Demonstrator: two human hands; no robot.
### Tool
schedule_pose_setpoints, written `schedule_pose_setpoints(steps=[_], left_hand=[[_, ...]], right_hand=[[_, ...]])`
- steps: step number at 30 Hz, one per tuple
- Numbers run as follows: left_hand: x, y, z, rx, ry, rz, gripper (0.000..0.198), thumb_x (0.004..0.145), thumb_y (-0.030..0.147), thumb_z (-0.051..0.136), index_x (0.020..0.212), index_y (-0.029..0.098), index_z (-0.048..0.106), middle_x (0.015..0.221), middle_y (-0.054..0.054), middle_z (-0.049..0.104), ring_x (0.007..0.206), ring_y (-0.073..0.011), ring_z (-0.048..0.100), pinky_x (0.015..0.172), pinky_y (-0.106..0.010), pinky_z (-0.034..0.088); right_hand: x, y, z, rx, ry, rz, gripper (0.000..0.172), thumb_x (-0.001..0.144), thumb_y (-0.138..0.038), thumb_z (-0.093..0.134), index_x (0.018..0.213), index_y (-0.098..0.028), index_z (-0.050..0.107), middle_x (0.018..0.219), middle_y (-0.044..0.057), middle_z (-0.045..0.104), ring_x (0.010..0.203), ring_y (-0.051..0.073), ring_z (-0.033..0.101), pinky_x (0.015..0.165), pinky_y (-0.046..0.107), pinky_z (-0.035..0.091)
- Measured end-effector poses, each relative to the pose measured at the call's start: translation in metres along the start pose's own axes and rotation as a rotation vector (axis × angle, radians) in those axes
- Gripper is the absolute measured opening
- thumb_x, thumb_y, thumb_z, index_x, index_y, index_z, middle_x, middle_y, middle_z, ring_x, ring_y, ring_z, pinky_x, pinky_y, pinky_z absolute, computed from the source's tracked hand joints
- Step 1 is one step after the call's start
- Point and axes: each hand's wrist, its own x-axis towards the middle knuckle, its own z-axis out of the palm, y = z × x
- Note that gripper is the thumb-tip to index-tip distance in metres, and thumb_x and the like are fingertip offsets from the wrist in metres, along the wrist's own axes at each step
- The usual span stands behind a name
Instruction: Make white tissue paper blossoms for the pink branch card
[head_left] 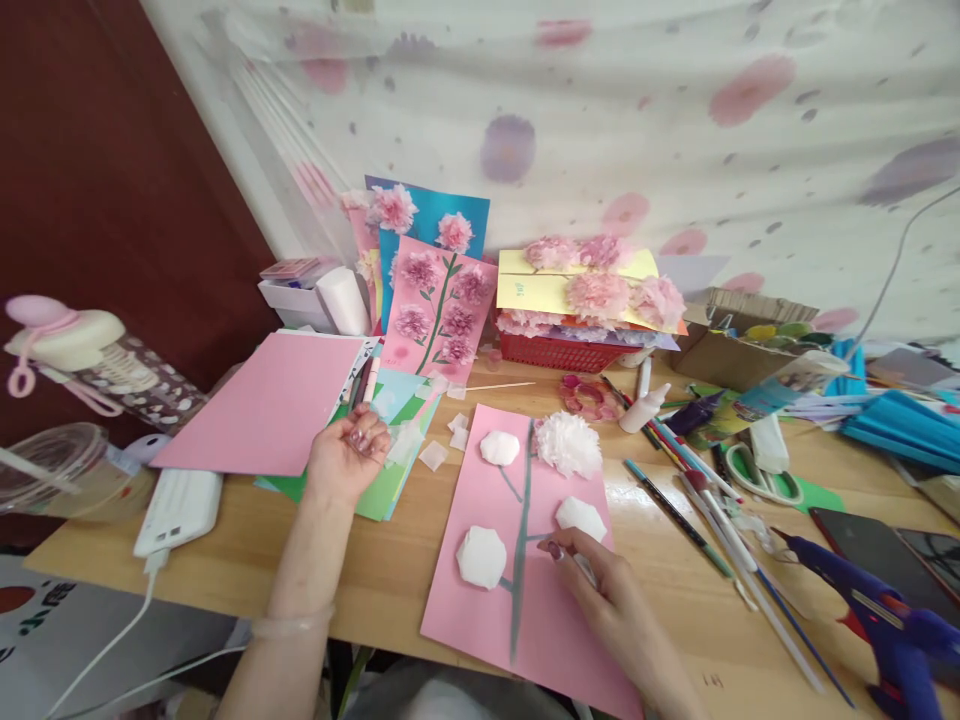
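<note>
1. Your pink sheet (551, 640) lay flat on the wooden table (405, 600), directly before you.
2. It carried a grey-green painted stem (523, 545) with short side branches.
3. A ruffled white flower (568, 445) occupied the upper right; flat, many-sided white pads (482, 557) sat upper left, lower left and right.
4. Your right hand (604, 585) was bent over the sheet's right side, thumb and forefinger close together; any grip could not be confirmed.
5. Your left hand (352, 450) was curled near the markers (371, 378); whether it held anything could not be told.

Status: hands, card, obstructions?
Left hand curled near loose white squares. Right hand at pink card, hiding part. Card flat, fluffy white flower upper right.
</note>
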Motion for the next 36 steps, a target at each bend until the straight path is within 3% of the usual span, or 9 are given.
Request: schedule_pose_setpoints(steps=[5,8,12,16,18,21,29,33,36], left_hand=[[-0.036,-0.044,-0.003,-0.137,0.029,-0.356,0.028,0.09,0.017,0.037,0.063,0.017,0.043,0.042,0.01,0.01,0.029,-0.0059,0.023,0.029,-0.017,0.017],[-0.049,-0.071,0.007,-0.211,-0.053,-0.47,0.03,0.095,0.015,0.03,0.073,0.012,0.051,0.042,0.011,0.016,0.028,-0.0035,0.025,0.028,-0.014,0.021],[-0.056,-0.087,0.023,-0.283,-0.033,-0.465,0.028,0.094,0.005,0.026,0.084,0.008,0.052,0.052,0.005,0.042,0.043,-0.003,0.049,0.053,-0.013,0.05],[-0.055,-0.086,0.028,-0.204,0.082,-0.453,0.023,0.086,-0.006,0.032,0.091,0.011,0.047,0.09,-0.012,0.064,0.06,-0.0042,0.064,0.063,-0.011,0.053],[-0.056,-0.086,0.027,-0.178,0.065,-0.46,0.026,0.082,-0.007,0.038,0.098,0.012,0.045,0.111,-0.019,0.062,0.08,-0.0101,0.069,0.067,-0.013,0.053],[-0.061,-0.087,0.027,-0.14,0.01,-0.476,0.039,0.076,-0.009,0.043,0.106,0.015,0.043,0.124,-0.02,0.057,0.102,-0.0177,0.065,0.076,-0.018,0.054],[-0.065,-0.104,0.031,-0.073,-0.062,-0.399,0.033,0.08,-0.001,0.046,0.105,0.02,0.042,0.124,-0.014,0.06,0.115,-0.0177,0.058,0.102,-0.031,0.042],[-0.066,-0.112,0.033,-0.058,-0.133,-0.349,0.012,0.088,0.021,0.05,0.1,0.019,0.048,0.123,-0.013,0.061,0.118,-0.0209,0.055,0.106,-0.036,0.038],[-0.071,-0.11,0.037,-0.028,-0.148,-0.322,0.027,0.089,0.043,0.046,0.099,0.019,0.052,0.127,-0.013,0.058,0.121,-0.0241,0.052,0.106,-0.039,0.038]], right_hand=[[-0.013,-0.022,0.017,0.146,0.021,0.01,0.035,0.095,-0.042,0.033,0.118,-0.026,0.054,0.077,0.001,0.053,0.068,0.015,0.051,0.065,0.025,0.043],[-0.009,-0.035,0.032,0.184,0.061,-0.046,0.034,0.095,-0.04,0.035,0.119,-0.025,0.054,0.075,0.0,0.051,0.067,0.014,0.05,0.062,0.023,0.041],[0.0,-0.052,0.047,0.145,0.15,-0.093,0.027,0.09,-0.038,0.048,0.107,-0.02,0.06,0.061,-0.004,0.042,0.052,0.011,0.039,0.049,0.021,0.032],[0.009,-0.062,0.057,0.061,0.224,-0.149,0.023,0.086,-0.031,0.055,0.104,-0.019,0.063,0.053,-0.008,0.027,0.046,0.009,0.03,0.045,0.02,0.027],[0.013,-0.065,0.06,0.01,0.25,-0.147,0.023,0.086,-0.031,0.056,0.103,-0.018,0.066,0.052,-0.008,0.028,0.045,0.009,0.031,0.044,0.02,0.027],[0.019,-0.065,0.064,-0.069,0.334,-0.128,0.026,0.084,-0.033,0.058,0.103,-0.018,0.069,0.052,-0.007,0.034,0.045,0.009,0.033,0.044,0.02,0.029],[0.021,-0.064,0.068,-0.212,0.486,-0.233,0.025,0.089,-0.026,0.052,0.098,-0.015,0.072,0.057,0.001,0.056,0.047,0.011,0.046,0.044,0.021,0.037],[0.017,-0.069,0.068,-0.199,0.411,-0.273,0.028,0.091,-0.022,0.046,0.102,-0.013,0.071,0.071,0.007,0.066,0.059,0.014,0.058,0.053,0.024,0.044],[0.013,-0.069,0.064,-0.148,0.353,-0.233,0.027,0.09,-0.026,0.049,0.103,-0.014,0.07,0.071,0.007,0.068,0.059,0.015,0.058,0.054,0.024,0.043]])
